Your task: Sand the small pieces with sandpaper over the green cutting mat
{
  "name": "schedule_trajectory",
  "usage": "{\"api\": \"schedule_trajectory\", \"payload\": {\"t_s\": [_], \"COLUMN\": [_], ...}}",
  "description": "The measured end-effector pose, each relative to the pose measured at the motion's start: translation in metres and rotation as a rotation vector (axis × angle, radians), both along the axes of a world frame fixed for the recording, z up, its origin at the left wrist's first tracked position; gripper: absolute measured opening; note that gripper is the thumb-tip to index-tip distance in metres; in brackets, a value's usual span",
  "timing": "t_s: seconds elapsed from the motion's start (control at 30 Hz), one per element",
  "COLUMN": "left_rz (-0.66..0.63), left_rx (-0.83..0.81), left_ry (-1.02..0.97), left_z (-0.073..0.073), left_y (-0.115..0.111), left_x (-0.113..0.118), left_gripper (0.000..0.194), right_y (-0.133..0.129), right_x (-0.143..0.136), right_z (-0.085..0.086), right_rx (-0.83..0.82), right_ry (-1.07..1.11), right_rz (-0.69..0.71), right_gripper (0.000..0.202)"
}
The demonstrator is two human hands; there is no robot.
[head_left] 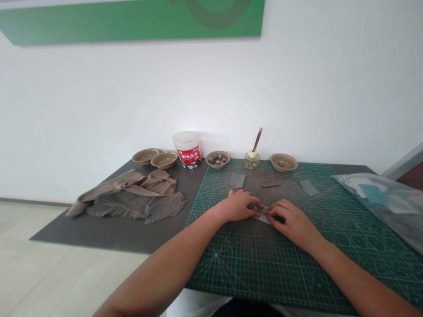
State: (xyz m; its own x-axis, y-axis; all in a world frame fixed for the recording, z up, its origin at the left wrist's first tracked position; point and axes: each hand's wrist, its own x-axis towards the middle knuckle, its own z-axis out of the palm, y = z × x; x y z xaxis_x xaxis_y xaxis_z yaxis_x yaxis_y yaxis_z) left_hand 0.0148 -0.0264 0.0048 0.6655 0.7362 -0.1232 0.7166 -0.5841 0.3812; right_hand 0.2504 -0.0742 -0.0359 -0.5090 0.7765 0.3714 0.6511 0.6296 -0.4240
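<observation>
A small pale grey sheet (262, 217) lies on the green cutting mat (228, 268) between my hands. My left hand (241, 205) has its thumb and fingers closed on the sheet's left end. From the right, my right hand (287, 219) pinches at the sheet's upper right part; what sits between those fingertips is too small and hidden to name. Just beyond the hands lie a grey square sheet (237, 180), a brown square piece (268, 179) and another grey sheet (309, 187).
Along the wall stand a bowl (217, 165) of small brown pieces, a reed diffuser (252, 159), a bowl (284, 167) holding one small piece, a white tub (187, 144) and two bowls (164, 165). Crumpled cloths (132, 198) lie left; a clear plastic bag (380, 193) lies right.
</observation>
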Motion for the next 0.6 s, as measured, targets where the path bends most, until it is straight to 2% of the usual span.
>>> {"api": "schedule_trajectory", "payload": {"t_s": [0.07, 0.4, 0.53, 0.6], "left_rz": [0.007, 0.033, 0.037, 0.034], "left_rx": [0.002, -0.013, -0.021, -0.018], "left_ry": [-0.003, 0.012, 0.016, 0.013], "left_z": [-0.0008, 0.0026, 0.0036, 0.0029], "left_y": [-0.0002, -0.0009, -0.0008, -0.0008], "left_x": [-0.0003, 0.0013, 0.0017, 0.0015], "left_gripper": [0.037, 0.037, 0.037, 0.037], "right_y": [-0.0025, -0.0038, -0.0042, -0.0034], "right_x": [-0.0010, -0.0053, -0.0069, -0.0070], "right_z": [-0.0001, 0.0027, 0.0020, 0.0017], "right_rx": [-0.011, 0.023, 0.017, 0.027], "right_ry": [-0.008, -0.052, -0.052, -0.051], "right_rz": [0.017, -0.094, -0.042, -0.082], "right_gripper": [0.008, 0.006, 0.006, 0.006]}}
